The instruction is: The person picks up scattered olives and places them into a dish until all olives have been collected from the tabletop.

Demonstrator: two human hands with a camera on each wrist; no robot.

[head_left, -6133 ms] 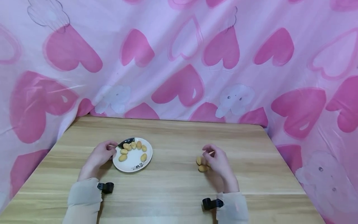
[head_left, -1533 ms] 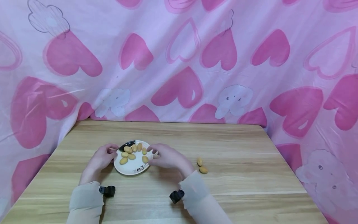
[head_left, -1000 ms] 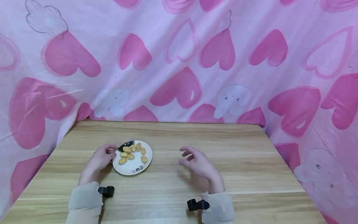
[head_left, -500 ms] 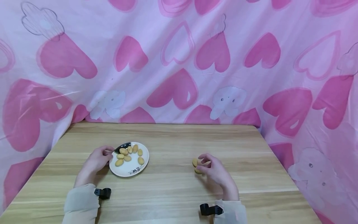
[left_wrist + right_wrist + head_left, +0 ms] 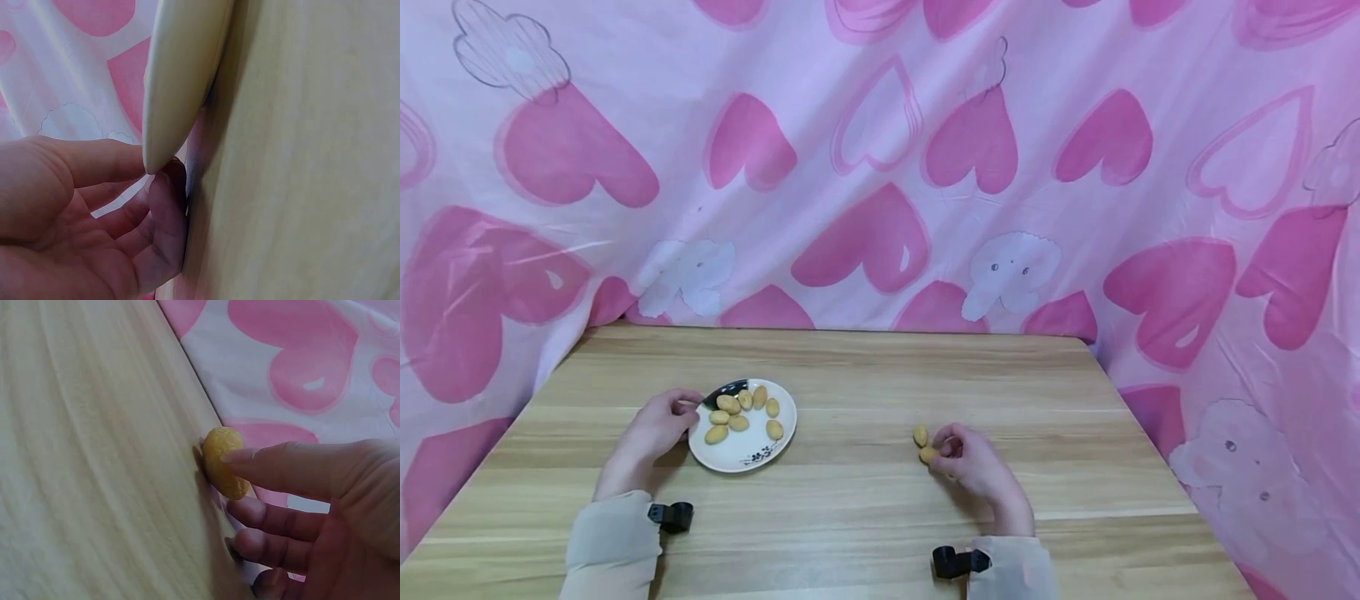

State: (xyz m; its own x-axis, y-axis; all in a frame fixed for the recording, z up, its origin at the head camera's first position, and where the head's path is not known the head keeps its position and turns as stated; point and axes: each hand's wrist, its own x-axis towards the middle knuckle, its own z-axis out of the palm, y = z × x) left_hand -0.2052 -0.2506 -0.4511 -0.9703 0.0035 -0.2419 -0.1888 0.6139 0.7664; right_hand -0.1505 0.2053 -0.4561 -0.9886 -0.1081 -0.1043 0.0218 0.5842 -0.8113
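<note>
A white plate [image 5: 745,457] with a dark patch and a floral print holds several small yellow oval pieces [image 5: 727,405] that look like baby potatoes. My left hand [image 5: 658,429] grips its left rim, thumb on top and fingers beneath; the left wrist view shows the plate [image 5: 184,81] edge-on between thumb and fingers of that hand [image 5: 81,219]. To the right, two more such pieces lie on the table, the farther one [image 5: 921,435] untouched. My right hand [image 5: 977,467] pinches the nearer oval piece [image 5: 219,450], thumb on its side and other fingers curled.
The wooden table [image 5: 842,517] ends at the back against a pink heart-print cloth [image 5: 865,125], which also hangs on both sides. A black wrist camera [image 5: 672,517] sits on the left sleeve, another camera [image 5: 955,562] on the right.
Since the oldest frame, one more oval piece lies on the plate. My right hand has left the plate's right side, moved right and closed on the nearer piece; my left hand stays on the rim.
</note>
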